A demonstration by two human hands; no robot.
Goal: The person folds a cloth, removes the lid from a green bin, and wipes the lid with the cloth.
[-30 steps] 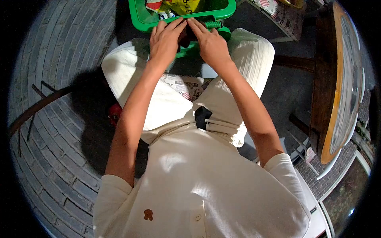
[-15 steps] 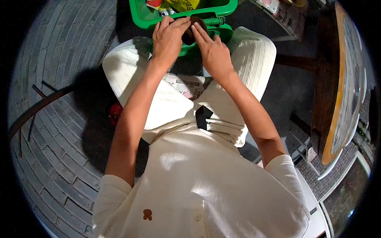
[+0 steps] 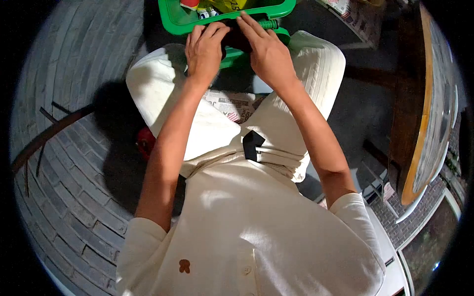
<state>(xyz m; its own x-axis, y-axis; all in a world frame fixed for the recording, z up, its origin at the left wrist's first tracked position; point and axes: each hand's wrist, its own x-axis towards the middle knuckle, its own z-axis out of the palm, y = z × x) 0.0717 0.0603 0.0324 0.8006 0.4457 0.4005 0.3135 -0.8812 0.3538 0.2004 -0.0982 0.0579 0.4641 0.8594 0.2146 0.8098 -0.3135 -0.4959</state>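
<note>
Between my two hands, in front of the knees, is a dark brown object [image 3: 237,38], deep in shadow; its kind cannot be made out. My left hand [image 3: 204,53] grips its left side with bent fingers. From the right, my right hand [image 3: 269,52] holds it, index and middle fingers stretched over its top, thumb hidden. Just behind it stands a green plastic bin [image 3: 173,22] with a yellow printed package [image 3: 229,6] and a red and white item [image 3: 189,4] inside. A green ridged handle [image 3: 268,24] shows beside my right fingers.
Printed newspaper-like paper [image 3: 232,103] lies below, between the legs. A red round thing [image 3: 145,142] sits on the floor at left, near a curved brown metal bar [image 3: 49,130]. A wooden table with an orange edge [image 3: 419,123] stands at right. Grey brick paving [image 3: 74,207] covers the left.
The brown object has tilted or turned and looks darker now. My right hand has shifted slightly up, with its fingers reaching toward the bin's rim; my left hand has moved slightly left.
</note>
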